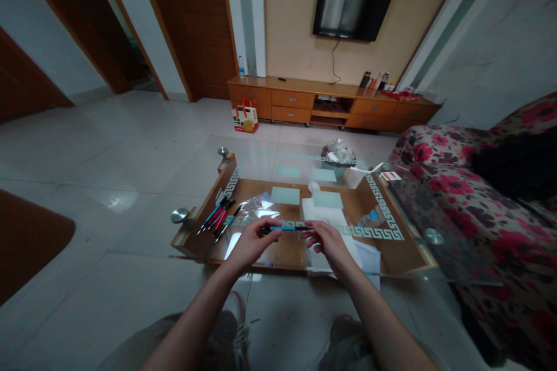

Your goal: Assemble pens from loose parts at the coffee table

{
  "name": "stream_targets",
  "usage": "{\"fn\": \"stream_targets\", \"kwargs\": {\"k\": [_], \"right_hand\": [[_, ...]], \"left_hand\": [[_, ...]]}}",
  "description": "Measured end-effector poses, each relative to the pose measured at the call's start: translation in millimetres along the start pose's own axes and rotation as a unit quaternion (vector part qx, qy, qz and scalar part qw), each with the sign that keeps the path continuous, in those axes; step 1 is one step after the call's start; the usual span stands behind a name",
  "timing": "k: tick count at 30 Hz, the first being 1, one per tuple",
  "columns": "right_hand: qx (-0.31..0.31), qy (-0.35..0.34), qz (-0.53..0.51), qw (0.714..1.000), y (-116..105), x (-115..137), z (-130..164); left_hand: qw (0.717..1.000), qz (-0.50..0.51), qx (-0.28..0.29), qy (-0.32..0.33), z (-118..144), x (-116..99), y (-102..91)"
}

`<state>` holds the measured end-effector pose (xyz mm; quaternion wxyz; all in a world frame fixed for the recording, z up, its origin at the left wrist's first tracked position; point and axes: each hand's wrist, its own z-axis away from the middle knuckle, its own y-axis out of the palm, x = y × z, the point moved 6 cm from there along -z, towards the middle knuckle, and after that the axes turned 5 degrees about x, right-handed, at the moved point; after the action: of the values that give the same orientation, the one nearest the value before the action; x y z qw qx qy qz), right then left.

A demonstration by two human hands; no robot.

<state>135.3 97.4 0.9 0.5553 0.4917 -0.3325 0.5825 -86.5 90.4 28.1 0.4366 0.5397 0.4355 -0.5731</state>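
Above the glass coffee table [391, 226], both hands hold one blue pen [287, 228] level between them. The left hand [252, 242] pinches its left end with fingertips and thumb, and the right hand [325, 242] grips the dark right end the same way, so the pen spans the gap from grip to grip. Just left, more pens [217, 217] lie on the glass beside a clear plastic bag [256, 207]. White paper [324, 214] sits under the right hand.
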Motion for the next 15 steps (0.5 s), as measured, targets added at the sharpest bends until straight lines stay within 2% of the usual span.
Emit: {"fn": "stream_targets", "kwargs": {"k": [4, 15], "right_hand": [[0.023, -0.001, 0.02, 1.0, 2, 1, -2], [0.011, 0.009, 0.063, 0.998, -6, 1, -7]], "left_hand": [[1.0, 0.005, 0.01, -0.004, -3, 4, -1.9], [0.999, 0.02, 0.023, -0.033, -11, 6, -1.8]]}}
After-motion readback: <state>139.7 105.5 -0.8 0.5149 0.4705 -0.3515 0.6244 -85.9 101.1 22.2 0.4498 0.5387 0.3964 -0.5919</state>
